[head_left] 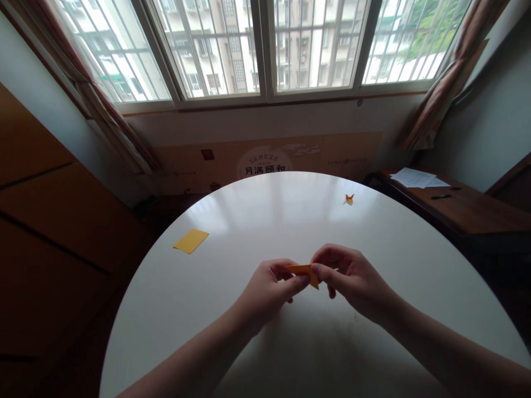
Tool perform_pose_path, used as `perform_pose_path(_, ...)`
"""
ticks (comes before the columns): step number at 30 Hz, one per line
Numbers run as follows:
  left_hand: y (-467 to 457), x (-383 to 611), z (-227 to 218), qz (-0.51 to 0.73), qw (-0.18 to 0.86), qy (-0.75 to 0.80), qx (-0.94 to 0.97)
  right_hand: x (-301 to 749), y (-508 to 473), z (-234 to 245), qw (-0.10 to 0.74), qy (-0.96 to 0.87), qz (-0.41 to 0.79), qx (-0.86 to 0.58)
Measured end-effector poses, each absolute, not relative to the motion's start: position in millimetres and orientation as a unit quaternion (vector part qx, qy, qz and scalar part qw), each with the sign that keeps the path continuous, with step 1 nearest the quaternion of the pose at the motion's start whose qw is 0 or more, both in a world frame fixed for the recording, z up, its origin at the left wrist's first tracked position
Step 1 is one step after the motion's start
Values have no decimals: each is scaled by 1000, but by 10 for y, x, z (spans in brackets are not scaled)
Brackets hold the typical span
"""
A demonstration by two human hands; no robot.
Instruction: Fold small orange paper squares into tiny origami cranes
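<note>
Between both hands, above the white round table [174, 320], is a small folded piece of orange paper [302, 270] with a pointed tip hanging down to the right. My left hand [276, 281] pinches its lower left part between thumb and fingers. At its upper right corner, my right hand [342, 268] has thumb and index finger closed on the paper, the other fingers curled beneath. The underside of the paper and some fingertips are hidden.
Yellow square paper [191, 241] lies on the table at the left. A small folded orange paper figure [349, 199] stands near the far right edge. Beyond the table, a brown wooden bench [468, 204] carries white sheets [418, 177]. Barred windows [265, 50] are ahead.
</note>
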State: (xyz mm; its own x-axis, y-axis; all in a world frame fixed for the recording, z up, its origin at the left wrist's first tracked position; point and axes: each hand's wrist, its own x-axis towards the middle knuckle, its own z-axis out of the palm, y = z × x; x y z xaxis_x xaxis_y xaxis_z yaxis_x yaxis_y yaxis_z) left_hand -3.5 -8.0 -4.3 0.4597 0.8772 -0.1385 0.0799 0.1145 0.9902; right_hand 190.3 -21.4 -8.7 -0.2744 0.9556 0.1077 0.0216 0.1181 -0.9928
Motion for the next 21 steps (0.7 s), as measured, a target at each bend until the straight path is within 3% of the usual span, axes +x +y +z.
perform_pose_path(10,-126,-72,56,329,444,386,738,1890,-278,-30,369,-712,421,-424)
perform_pose_path(21,-157,-96,76,297,388,349,800,1884,-340,-2,376,-699,449,-410)
